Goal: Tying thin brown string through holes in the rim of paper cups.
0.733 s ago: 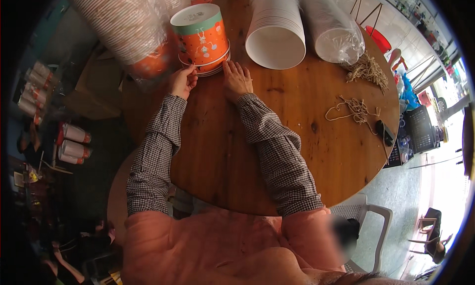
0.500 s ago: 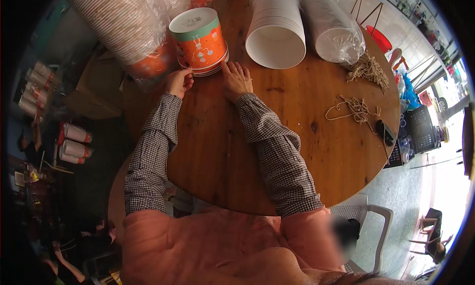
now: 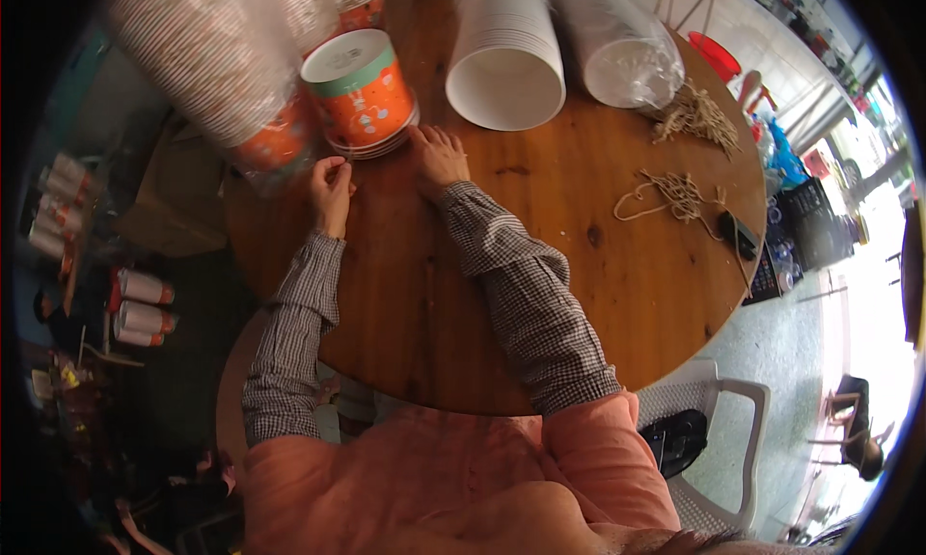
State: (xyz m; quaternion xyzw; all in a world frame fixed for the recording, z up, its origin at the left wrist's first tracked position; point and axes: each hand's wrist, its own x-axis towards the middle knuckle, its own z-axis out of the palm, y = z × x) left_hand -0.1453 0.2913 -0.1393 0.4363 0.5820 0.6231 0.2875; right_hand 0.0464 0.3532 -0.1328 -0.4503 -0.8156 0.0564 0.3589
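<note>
An orange paper tub [image 3: 367, 107] with a green band stands upside down, bottom up, on the round wooden table. Several stacked rims show at its lower edge. My left hand [image 3: 331, 196] is by the near left side of those rims, thumb and forefinger closed together. Whatever they may pinch is too small to make out. Resting on the wood at the near right side of the tub, my right hand [image 3: 441, 158] has its fingers stretched out, fingertips close to the rim, and holds nothing.
A tall plastic-wrapped stack of orange tubs [image 3: 207, 73] leans at the left. White tubs [image 3: 506, 82] nested on their side and a wrapped white stack [image 3: 627, 68] lie farther back. Twine bundles [image 3: 696, 121] [image 3: 675, 196] and a black object [image 3: 738, 235] are at the right.
My left hand has drawn back slightly toward me from the tub's rim, fingers still pinched. My right hand stays beside the rim. The whole view has shifted slightly.
</note>
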